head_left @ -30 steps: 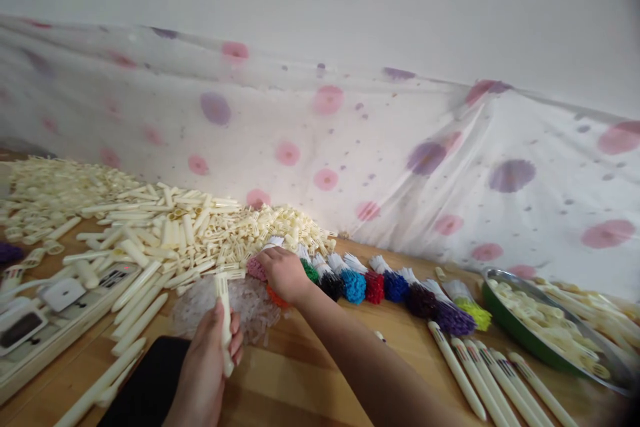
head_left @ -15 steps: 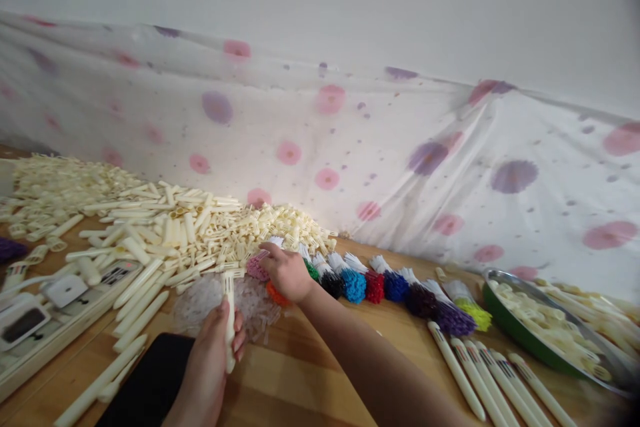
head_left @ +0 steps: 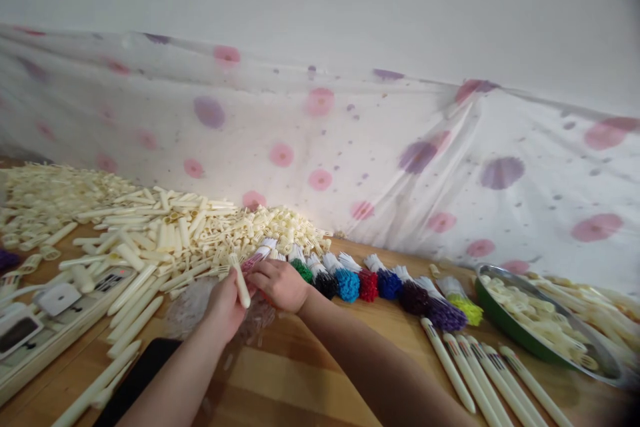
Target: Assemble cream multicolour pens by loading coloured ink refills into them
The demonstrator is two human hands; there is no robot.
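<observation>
My left hand (head_left: 224, 305) is closed around a cream pen barrel (head_left: 242, 288), which is tilted with its rounded end toward me. Right beside it is my right hand (head_left: 281, 284), its fingers bent and pressed together near the barrel; whatever they hold is hidden. Behind the fingers lies a bundle of pink-tipped refills (head_left: 259, 252), partly covered. A heap of clear plastic pieces (head_left: 189, 307) spreads beneath both hands. To the right runs a row of refill bundles, among them green (head_left: 302, 269), black (head_left: 326, 284), light blue (head_left: 348, 284) and red (head_left: 367, 285).
Loose cream pen parts (head_left: 195, 223) are piled at the back left. A power strip (head_left: 65, 320) and a black flat object (head_left: 135, 383) lie at left. Several multicolour pens (head_left: 447, 363) lie at right, near a green-sided bowl (head_left: 523, 337) of cream parts.
My right hand has come back from the pink refills toward the barrel. My left hand has risen slightly and tilted the barrel, so the two hands now meet. The view has shifted slightly.
</observation>
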